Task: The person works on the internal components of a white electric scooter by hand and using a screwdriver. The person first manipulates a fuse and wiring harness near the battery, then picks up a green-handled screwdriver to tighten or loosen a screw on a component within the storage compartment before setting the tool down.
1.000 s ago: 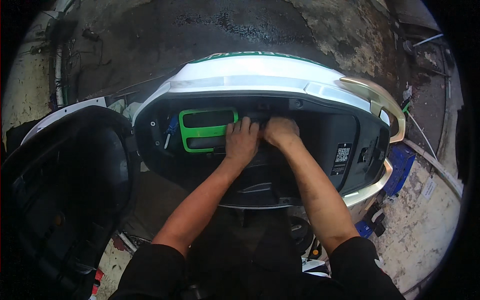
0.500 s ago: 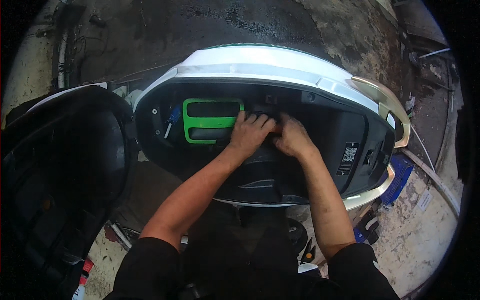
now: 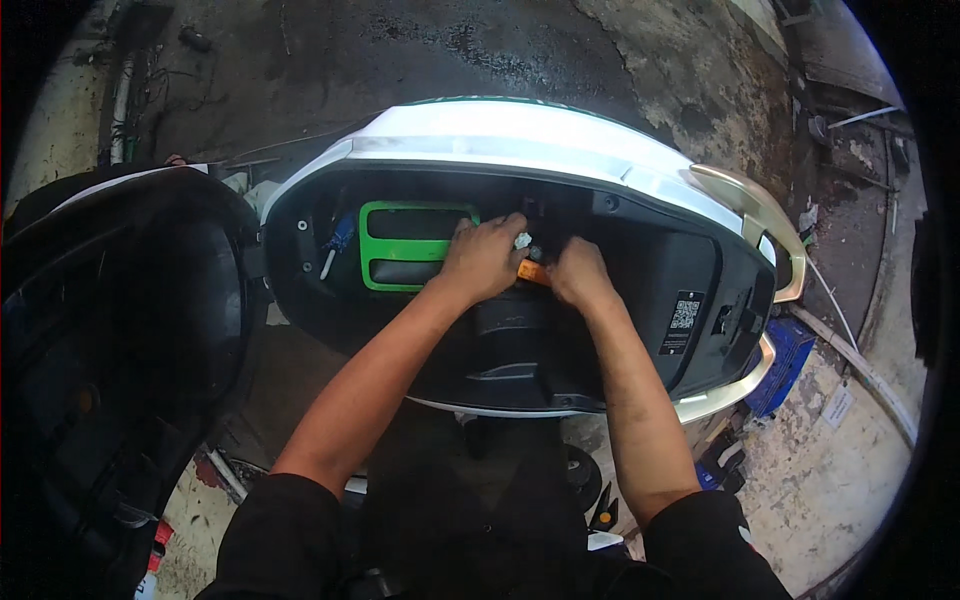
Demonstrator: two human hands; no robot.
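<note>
Both hands are inside the black under-seat compartment (image 3: 640, 270) of a white scooter. My right hand (image 3: 582, 272) is closed on an orange block-shaped part (image 3: 534, 272), which looks like a connector and sticks out toward the left hand. My left hand (image 3: 484, 255) is closed beside the right edge of a green frame with two openings (image 3: 405, 248). A small whitish piece (image 3: 522, 240) shows at its fingertips; what that hand grips is mostly hidden by the fingers. A screwdriver with a blue handle (image 3: 342, 232) lies left of the green frame.
The scooter's raised black seat (image 3: 120, 360) stands at the left. A gold grab rail (image 3: 790, 240) curves round the right end. At the lower right are a blue box (image 3: 782, 365) and black-and-orange pliers (image 3: 604, 512). Pipes run along the right.
My hands have drawn slightly apart. The orange part and the whitish piece now show between them. The whole view has shifted a little, with the scooter sitting slightly further left.
</note>
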